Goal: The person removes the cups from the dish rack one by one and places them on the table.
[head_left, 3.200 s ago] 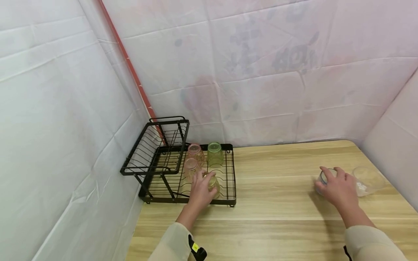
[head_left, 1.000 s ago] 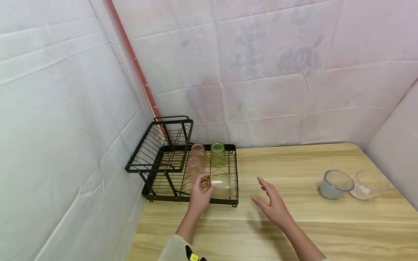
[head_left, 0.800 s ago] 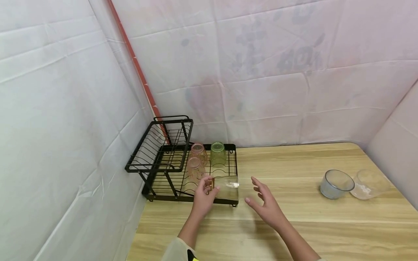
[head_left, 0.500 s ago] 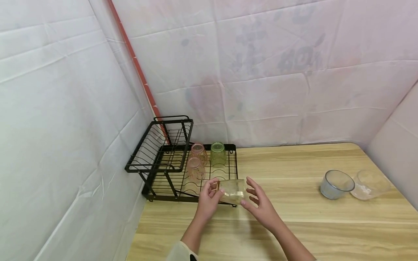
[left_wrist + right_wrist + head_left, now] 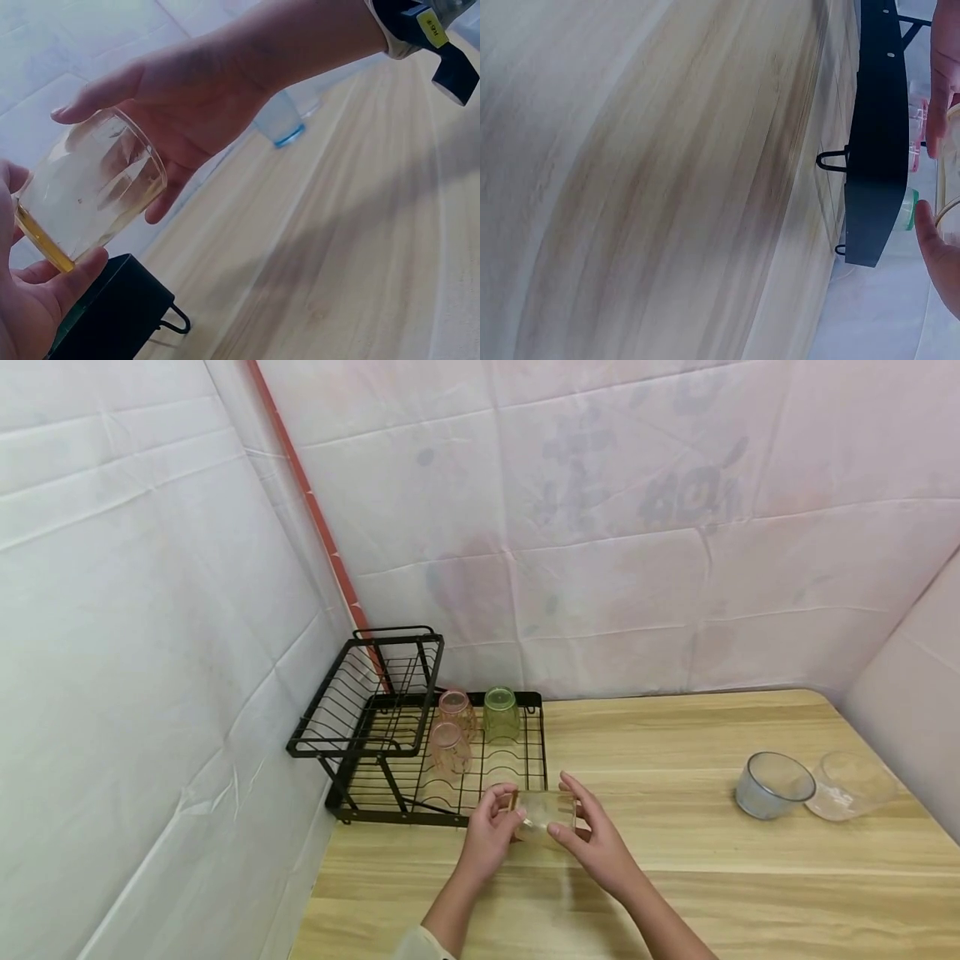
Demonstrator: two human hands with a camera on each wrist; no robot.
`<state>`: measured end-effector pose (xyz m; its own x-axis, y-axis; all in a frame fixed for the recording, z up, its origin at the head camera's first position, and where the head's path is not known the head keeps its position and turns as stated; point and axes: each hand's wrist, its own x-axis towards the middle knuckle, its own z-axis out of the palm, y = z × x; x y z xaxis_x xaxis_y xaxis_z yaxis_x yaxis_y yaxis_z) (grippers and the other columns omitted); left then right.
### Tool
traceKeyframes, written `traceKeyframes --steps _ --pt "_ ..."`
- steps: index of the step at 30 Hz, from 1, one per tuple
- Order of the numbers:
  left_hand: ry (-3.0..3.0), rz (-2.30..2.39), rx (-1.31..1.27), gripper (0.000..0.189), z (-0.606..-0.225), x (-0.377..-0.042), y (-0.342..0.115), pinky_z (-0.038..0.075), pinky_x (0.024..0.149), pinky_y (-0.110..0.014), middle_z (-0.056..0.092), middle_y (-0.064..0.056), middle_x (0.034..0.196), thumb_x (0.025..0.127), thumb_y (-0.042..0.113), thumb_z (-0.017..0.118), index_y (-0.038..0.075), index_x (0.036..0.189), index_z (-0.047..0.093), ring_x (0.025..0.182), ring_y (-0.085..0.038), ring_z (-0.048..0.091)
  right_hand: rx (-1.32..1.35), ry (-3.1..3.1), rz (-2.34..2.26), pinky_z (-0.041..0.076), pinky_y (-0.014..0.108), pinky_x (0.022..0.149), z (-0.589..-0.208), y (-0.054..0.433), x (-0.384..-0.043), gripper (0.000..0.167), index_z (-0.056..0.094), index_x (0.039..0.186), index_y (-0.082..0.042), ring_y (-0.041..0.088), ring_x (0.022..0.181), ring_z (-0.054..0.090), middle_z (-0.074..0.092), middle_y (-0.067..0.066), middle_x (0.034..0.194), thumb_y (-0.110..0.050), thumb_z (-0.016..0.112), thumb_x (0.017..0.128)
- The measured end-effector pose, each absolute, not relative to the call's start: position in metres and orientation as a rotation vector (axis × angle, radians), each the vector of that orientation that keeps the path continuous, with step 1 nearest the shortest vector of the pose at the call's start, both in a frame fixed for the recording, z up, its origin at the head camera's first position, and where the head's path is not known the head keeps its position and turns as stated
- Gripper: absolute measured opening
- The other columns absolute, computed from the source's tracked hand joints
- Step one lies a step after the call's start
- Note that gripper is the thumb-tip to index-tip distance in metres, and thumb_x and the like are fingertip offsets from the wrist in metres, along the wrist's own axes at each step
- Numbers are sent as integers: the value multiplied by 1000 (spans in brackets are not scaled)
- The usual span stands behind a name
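Note:
A pale yellow drinking glass (image 5: 543, 810) lies on its side in the air between both hands, in front of the dish rack (image 5: 468, 817). My left hand (image 5: 486, 843) pinches its thick base between thumb and fingers. At the mouth end, my right hand (image 5: 603, 852) grips the glass with the thumb in front and the fingers behind. The left wrist view shows the clear wall of the glass (image 5: 82, 187) and its amber base. Two pink glasses (image 5: 457, 710) (image 5: 449, 750) and a green glass (image 5: 501, 714) stand upside down on the rack.
A bluish glass bowl (image 5: 772, 787) stands upright on the wooden table (image 5: 675, 893) at the right, close beside a clear glass vessel (image 5: 851, 787). The rack has a raised upper basket (image 5: 363, 710) on its left. White sheeting (image 5: 600, 568) hangs behind and at the sides.
My left hand has lifted the yellow glass off the rack, tipped it sideways and brought it right and nearer. My right hand has left the bluish bowl and taken hold of the glass's mouth end.

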<state>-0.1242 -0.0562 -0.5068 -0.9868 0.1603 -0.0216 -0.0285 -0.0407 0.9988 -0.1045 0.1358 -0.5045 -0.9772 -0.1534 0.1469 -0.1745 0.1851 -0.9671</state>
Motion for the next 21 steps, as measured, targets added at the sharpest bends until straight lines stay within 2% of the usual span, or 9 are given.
traceKeyframes --steps 6,9,13,17,21 --pt "2091 2163 173 32 -510 -124 -56 52 69 -23 58 -18 127 97 12 59 9 129 53 93 -11 63 292 -2435 1905 54 29 81 -503 135 -102 65 36 150 -26 34 118 51 40 17 147 -18 68 93" --pt "2131 2138 199 32 -509 -125 -55 52 78 -22 58 -15 127 98 14 59 10 129 54 102 -12 61 260 -2437 1886 52 29 81 -501 136 -102 64 37 148 -23 32 116 52 42 16 146 -19 68 93" --pt "2194 2093 224 31 -508 -129 -59 49 93 -24 58 -12 128 99 18 58 10 129 55 118 -21 58 197 -2429 1901 51 28 81 -500 138 -101 62 37 147 -19 31 117 53 43 13 145 -19 68 93" --pt "2246 2052 218 32 -506 -139 -69 51 92 -30 56 -9 131 99 21 58 11 130 55 124 -29 53 180 -2410 1938 51 28 79 -501 142 -99 58 40 144 -17 32 116 54 44 11 142 -18 68 93" --pt "2391 1971 160 35 -499 -154 -84 51 91 -36 56 -4 132 97 28 62 18 130 56 123 -30 52 194 -2400 1953 52 28 76 -502 145 -97 54 42 142 -15 32 113 55 45 13 139 -17 67 94"
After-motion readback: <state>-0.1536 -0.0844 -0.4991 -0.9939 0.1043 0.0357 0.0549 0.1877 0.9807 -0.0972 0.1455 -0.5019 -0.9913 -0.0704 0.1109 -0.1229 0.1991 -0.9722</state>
